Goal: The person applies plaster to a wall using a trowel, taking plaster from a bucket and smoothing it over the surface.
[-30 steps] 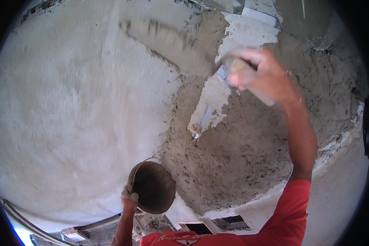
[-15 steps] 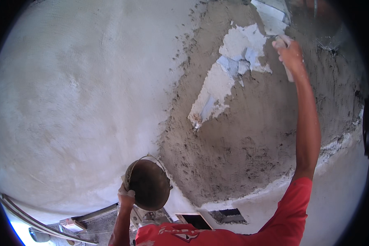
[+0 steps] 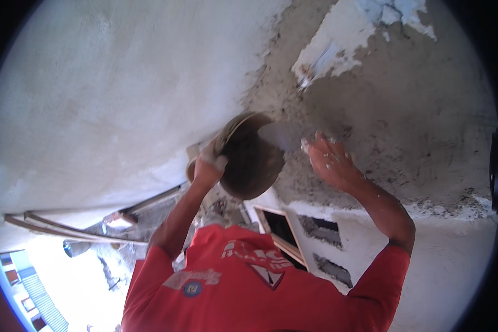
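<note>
My left hand (image 3: pixel 209 165) is closed on the rim of a round, dark bucket (image 3: pixel 253 171), which is tilted so its opening shows. Whatever lies inside is too dark to make out. My right hand (image 3: pixel 333 160), spattered with wet plaster, is closed around a trowel; the handle is mostly hidden by the fingers. The trowel's blade (image 3: pixel 282 135) is smeared by motion and overlaps the bucket's mouth at its right side. Behind both hands spreads a wall with rough grey-brown mortar (image 3: pixel 404 116), broken by a pale bare patch (image 3: pixel 337 47) at the upper right.
Smooth pale plaster (image 3: pixel 133 99) covers the wall on the left. A framed opening (image 3: pixel 282 235) and rectangular recesses (image 3: pixel 321 229) are at the lower right. Long curved poles (image 3: pixel 77 229) run at the lower left, near a hanging bucket (image 3: pixel 76 248) and a bright outdoor opening (image 3: pixel 83 282).
My right hand has come down from the upper wall, bringing the trowel to the bucket. My left hand and the bucket sit higher in the picture. The view has tilted downward.
</note>
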Tool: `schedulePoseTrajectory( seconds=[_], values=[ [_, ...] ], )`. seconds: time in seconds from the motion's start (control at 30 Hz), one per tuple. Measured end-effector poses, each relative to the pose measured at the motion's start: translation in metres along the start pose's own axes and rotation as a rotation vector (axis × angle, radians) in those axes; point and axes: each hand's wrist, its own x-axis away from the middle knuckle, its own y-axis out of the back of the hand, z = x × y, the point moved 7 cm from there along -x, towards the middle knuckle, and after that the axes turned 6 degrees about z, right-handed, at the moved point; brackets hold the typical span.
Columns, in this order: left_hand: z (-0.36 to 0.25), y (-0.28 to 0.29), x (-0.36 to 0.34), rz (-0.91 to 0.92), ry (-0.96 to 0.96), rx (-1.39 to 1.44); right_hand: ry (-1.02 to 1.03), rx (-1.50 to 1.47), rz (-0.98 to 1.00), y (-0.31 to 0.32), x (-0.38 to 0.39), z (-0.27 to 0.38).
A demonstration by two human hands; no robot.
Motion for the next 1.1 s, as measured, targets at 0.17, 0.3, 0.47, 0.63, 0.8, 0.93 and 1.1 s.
schedulePoseTrajectory(
  seconds=[0.17, 0.3, 0.47, 0.63, 0.8, 0.93, 1.1],
  values=[
    [-0.012, -0.008, -0.012, 0.033, -0.005, -0.001, -0.031, 0.186, 0.096, -0.050, -0.041, 0.031],
    [-0.040, -0.011, -0.019, 0.092, 0.000, 0.100, 0.057, -0.020, 0.011, -0.032, -0.021, 0.046],
    [-0.020, -0.021, -0.019, 0.141, 0.058, 0.022, 0.023, -0.150, -0.036, -0.030, 0.018, 0.029],
    [-0.045, -0.026, -0.014, 0.107, -0.017, -0.012, -0.064, -0.157, 0.102, -0.050, 0.021, 0.018],
    [-0.057, -0.033, -0.011, 0.180, 0.149, -0.016, -0.219, -0.600, 0.353, -0.100, 0.016, 0.041],
    [-0.048, -0.031, -0.007, 0.098, 0.159, -0.085, -0.246, -0.931, 0.255, -0.104, -0.005, 0.072],
    [-0.056, -0.022, -0.003, 0.022, 0.122, -0.062, -0.242, -1.075, 0.103, -0.125, -0.015, 0.077]
  ],
)
